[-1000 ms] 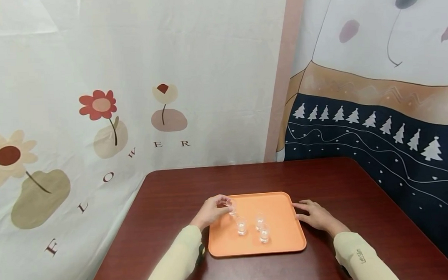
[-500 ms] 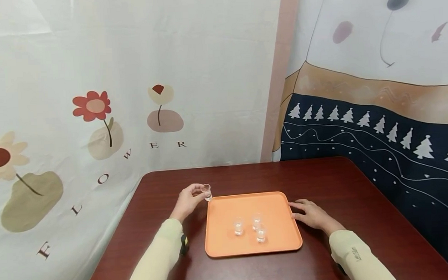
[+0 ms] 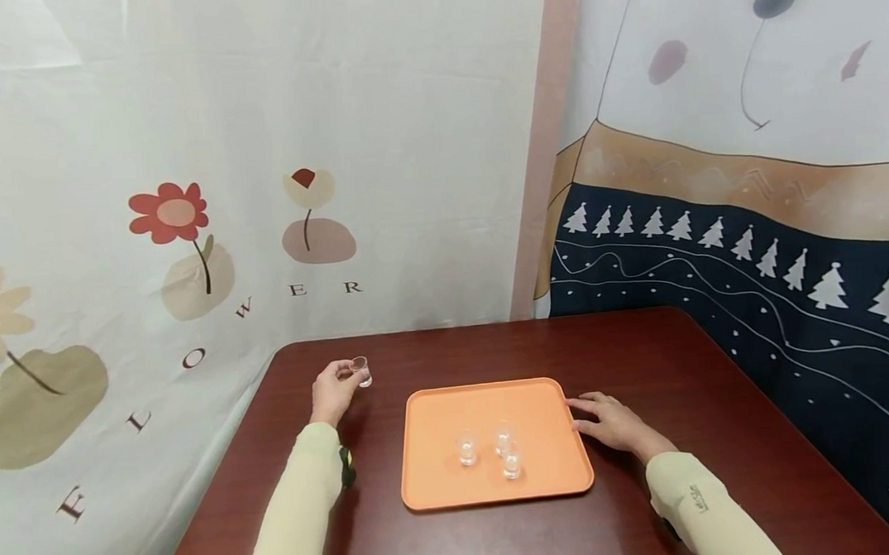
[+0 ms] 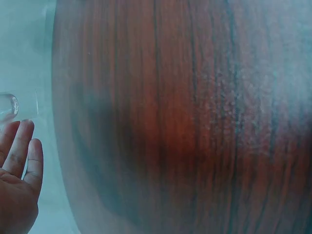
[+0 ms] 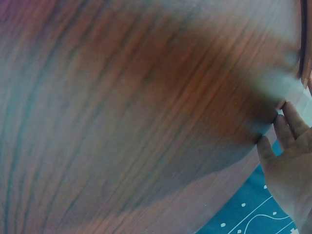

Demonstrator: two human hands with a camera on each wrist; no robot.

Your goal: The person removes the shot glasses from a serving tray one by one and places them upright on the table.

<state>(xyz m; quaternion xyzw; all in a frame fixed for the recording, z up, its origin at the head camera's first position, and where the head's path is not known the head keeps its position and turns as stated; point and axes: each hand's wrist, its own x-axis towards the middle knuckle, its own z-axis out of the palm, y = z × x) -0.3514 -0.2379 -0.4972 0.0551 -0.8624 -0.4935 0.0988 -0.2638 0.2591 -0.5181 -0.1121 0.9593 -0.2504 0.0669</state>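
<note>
A small clear shot glass (image 3: 362, 371) is pinched between thumb and fingers of my left hand (image 3: 334, 393), over the table to the left of the orange tray (image 3: 423, 477). The left wrist view catches the same shot glass (image 4: 9, 106) at its left edge, just beyond the fingertips. My right hand (image 3: 610, 422) lies beside the tray's right edge, fingers extended and fingertips right at the rim. Three more clear shot glasses stand upright on the tray: one on the left (image 3: 467, 449), one behind (image 3: 503, 440) and one in front (image 3: 511, 462).
The dark reddish wooden table (image 3: 456, 542) has rounded far corners. Behind it hangs a white cloth (image 3: 424, 146) printed with flowers and letters. A navy cloth (image 3: 713, 282) with white trees borders the right side.
My left hand has carried the shot glass leftward, off the tray and over the bare table. My right hand stays by the tray's right edge. The head view has shifted slightly.
</note>
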